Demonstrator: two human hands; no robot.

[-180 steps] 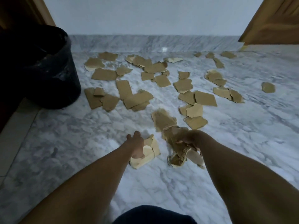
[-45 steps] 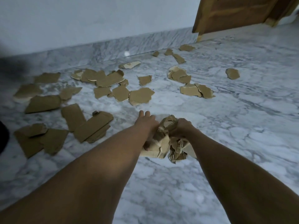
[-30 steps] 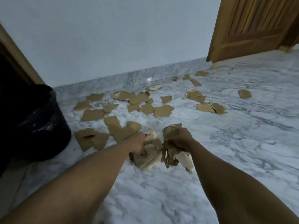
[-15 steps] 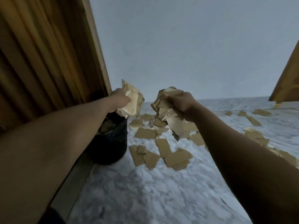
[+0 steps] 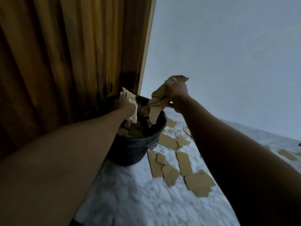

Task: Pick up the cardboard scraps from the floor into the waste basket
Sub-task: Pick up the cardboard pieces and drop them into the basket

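Cardboard scraps (image 5: 156,101), partly hidden in hand (image 5: 176,93)

Ribbed wooden door (image 5: 65,54) at left; plain pale wall (image 5: 228,54) behind.

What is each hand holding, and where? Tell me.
The left hand clutches a pale wad of cardboard scraps by its middle; the right hand grips a brown bunch of scraps at its upper end, over the waste basket.
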